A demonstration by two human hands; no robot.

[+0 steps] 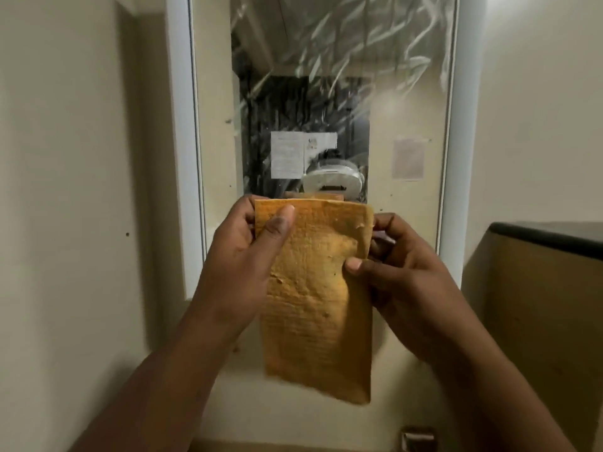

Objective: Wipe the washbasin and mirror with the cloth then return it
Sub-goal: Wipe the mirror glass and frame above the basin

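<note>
An orange cloth (318,308), folded into a long strip, hangs upright in front of the mirror (326,93). My left hand (241,259) grips its upper left corner, thumb pressed on the front. My right hand (401,269) pinches the right edge about a third of the way down. The mirror is tall with a white frame, and wet wipe streaks cover its upper glass. The washbasin is out of view.
A cream wall lies to the left of the mirror. At the right stands a tan partition with a dark top edge (548,236). A small metal fitting (417,438) shows at the bottom, below the cloth.
</note>
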